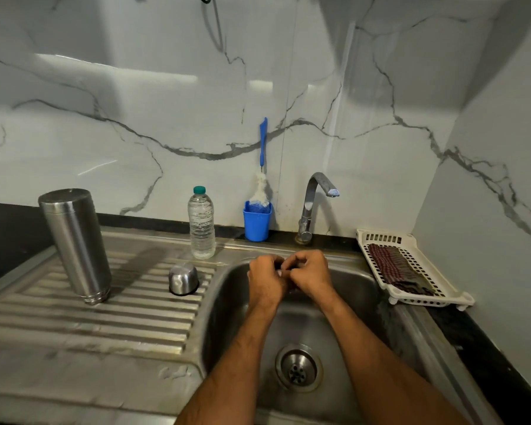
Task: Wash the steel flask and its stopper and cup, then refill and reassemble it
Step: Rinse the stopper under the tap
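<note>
The steel flask (75,243) stands upside down, mouth down, on the ribbed drainboard (105,314) at the left. To its right the small steel cup (183,279) also sits upside down on the ribs. Over the back of the sink basin (350,289), my left hand (265,279) and my right hand (310,273) are pressed together. Both are closed around a small dark piece that looks like the stopper (278,265). Only slivers of it show between the fingers. The tap (311,204) above the hands shows no water running.
A clear plastic water bottle (201,223) with a green cap stands behind the cup. A blue holder (256,223) with a blue-handled bottle brush (262,167) is beside the tap. A white rack (423,271) holding a checked cloth (394,268) lies right of the sink. The drain (298,368) lies below my forearms.
</note>
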A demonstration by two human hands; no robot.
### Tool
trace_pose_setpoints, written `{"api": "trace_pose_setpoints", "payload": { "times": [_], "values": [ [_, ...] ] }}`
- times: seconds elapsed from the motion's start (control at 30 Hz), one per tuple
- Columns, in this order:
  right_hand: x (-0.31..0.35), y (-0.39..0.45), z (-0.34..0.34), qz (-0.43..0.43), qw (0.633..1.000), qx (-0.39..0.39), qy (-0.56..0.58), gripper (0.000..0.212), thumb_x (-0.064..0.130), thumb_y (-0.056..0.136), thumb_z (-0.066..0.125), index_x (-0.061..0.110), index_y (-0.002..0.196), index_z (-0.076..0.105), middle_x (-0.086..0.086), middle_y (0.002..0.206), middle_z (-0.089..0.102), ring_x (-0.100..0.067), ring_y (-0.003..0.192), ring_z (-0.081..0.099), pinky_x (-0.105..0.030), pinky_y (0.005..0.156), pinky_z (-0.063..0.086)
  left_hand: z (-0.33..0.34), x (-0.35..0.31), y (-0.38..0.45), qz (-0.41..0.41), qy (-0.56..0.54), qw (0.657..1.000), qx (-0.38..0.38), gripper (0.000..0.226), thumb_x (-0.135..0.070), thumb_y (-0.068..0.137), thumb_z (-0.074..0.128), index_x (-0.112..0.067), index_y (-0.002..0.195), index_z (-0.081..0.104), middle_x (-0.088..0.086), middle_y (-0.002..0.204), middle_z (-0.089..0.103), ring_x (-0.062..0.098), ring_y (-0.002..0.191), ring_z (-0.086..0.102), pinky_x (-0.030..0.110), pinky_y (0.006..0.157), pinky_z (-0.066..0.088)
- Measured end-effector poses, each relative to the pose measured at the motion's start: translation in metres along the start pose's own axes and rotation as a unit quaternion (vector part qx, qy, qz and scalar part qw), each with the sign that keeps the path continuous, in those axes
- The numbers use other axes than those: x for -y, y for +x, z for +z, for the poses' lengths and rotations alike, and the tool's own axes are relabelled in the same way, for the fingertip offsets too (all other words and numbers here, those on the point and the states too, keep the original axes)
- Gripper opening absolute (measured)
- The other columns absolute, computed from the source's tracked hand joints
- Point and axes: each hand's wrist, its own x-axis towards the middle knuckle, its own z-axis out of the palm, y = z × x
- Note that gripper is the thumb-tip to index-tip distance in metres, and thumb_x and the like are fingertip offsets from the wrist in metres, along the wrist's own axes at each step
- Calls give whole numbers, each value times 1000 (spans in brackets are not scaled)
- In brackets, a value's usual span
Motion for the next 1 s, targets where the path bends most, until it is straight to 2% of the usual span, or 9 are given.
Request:
{"api": "trace_pose_setpoints", "payload": {
  "times": [0.1,0.17,0.23,0.3,0.4,0.5,0.67,0.83,1.0],
  "values": [
    [21,-10,4,-5,998,48,33,27,4,80,82,19,100,73,-1,96,74,-17,89,71,-32,66,63,-29,1,1,5,-26,1000,-4,35,-11,75,87,-20,107,75,-8,96,76,3,86,70,10,73,54],
    [36,-16,4,-5,996,78,51,35,1,80,81,17,109,71,0,98,73,-16,87,71,-27,62,61,-48,2,3,-2,-31,999,-10,50,-9,69,91,-17,114,73,-4,105,75,6,92,68,19,81,58],
    [51,-22,6,-7,992,108,64,39,-4,79,80,11,114,70,-8,104,74,-21,83,75,-28,64,62,-69,4,2,-9,-20,1000,-20,60,-10,64,94,-15,119,71,-1,112,75,11,100,70,29,89,60],
    [64,-26,13,-14,991,123,44,41,-8,79,79,5,117,68,-15,107,74,-25,81,77,-33,69,64,-90,8,-1,-5,-10,999,-31,65,-13,62,97,-13,121,70,-1,113,75,12,102,69,27,91,57],
    [80,-32,29,-33,990,140,5,43,-12,78,78,1,118,68,-18,106,73,-29,85,76,-41,75,64,-116,16,-8,-11,-19,999,-45,65,-14,58,99,-14,117,72,-2,109,76,12,100,71,26,89,58],
    [99,-40,53,-86,983,148,-63,44,-6,77,82,4,118,71,-14,103,75,-24,89,75,-38,74,64,-147,27,-17,-26,-35,998,-38,66,-7,55,98,-10,115,72,-2,104,75,10,94,70,17,79,55],
    [123,-52,101,-114,977,157,-86,41,1,75,86,4,114,73,-11,101,76,-21,87,74,-38,77,64,-197,57,-26,-52,-41,995,-74,69,5,57,94,-2,121,68,10,112,75,19,99,72,38,94,59],
    [139,-68,143,-187,944,202,-182,59,14,66,94,7,120,71,-7,108,76,-16,98,71,-30,92,58,-238,92,-34,-53,-16,992,-110,57,5,57,94,-3,110,74,8,99,78,17,89,74,38,86,62],
    [136,-74,183,-218,931,174,-235,53,13,63,95,8,111,75,-6,103,77,-16,94,71,-31,90,59,-251,120,-40,-39,22,991,-122,45,7,69,86,-4,111,74,6,100,77,15,89,73,33,87,61]
  ]
}}
